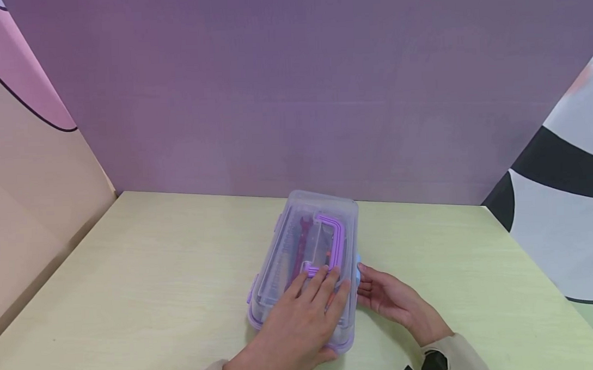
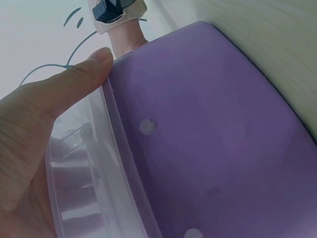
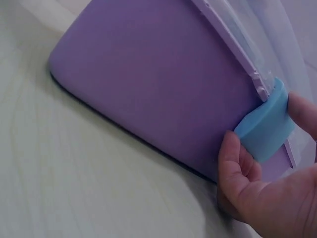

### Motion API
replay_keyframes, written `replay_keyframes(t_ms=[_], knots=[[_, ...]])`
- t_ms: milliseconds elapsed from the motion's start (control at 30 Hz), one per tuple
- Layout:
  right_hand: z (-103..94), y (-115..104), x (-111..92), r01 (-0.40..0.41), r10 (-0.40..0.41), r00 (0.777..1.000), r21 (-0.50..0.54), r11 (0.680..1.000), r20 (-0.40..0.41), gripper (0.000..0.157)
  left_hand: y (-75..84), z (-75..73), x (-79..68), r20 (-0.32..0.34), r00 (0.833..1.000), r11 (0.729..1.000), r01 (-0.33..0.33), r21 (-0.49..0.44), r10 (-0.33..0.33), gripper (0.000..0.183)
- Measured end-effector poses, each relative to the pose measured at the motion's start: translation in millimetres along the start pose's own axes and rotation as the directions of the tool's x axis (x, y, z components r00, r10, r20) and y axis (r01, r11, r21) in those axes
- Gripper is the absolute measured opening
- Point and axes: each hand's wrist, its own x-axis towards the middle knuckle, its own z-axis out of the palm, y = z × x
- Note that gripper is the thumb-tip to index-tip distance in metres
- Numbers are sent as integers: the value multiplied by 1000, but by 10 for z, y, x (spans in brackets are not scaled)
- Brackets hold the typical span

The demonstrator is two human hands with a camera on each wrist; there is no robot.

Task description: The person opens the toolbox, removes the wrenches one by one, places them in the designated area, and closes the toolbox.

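A purple storage box (image 3: 148, 84) with a see-through lid (image 1: 321, 199) and a purple carrying handle (image 1: 339, 242) stands on the table. My left hand (image 1: 299, 329) lies over the near part of the lid, fingers extended, tips at the handle's near end. In the left wrist view its thumb (image 2: 81, 79) rests along the box's upper edge. On the box's right side, my right hand (image 1: 393, 298) pinches a light blue latch (image 3: 270, 126) between thumb and fingers. Through the lid show a dark reddish wrench (image 1: 302, 242) and a small orange piece; the rest is blurred by the plastic.
The pale wooden table (image 1: 157, 277) extends on both sides of the box. A purple panel (image 1: 293, 98) rises behind the table, close to the box's far end. Printed panels flank it, with a black-and-white figure (image 1: 571, 197) on the right.
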Motion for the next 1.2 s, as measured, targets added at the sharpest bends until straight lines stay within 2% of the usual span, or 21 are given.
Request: replay_keyframes(t_ms=[300, 633, 1067, 1200], knots=[[50, -124, -27, -26, 13, 996, -148, 989, -88, 25, -25, -16, -10, -12, 1000, 1000, 7, -9, -7, 102], [103, -190, -12, -60, 44, 995, -179, 982, -92, 25, -36, 13, -2, -36, 999, 1000, -2, -26, 1, 103], [79, -211, -22, -49, 24, 994, -235, 971, -108, 21, -52, 0, 1, 20, 1000, 999, 3, -38, -2, 100], [75, -219, -9, -31, 1, 991, -230, 973, -132, 23, -74, 17, 11, 7, 1000, 1000, -8, -29, 8, 100]])
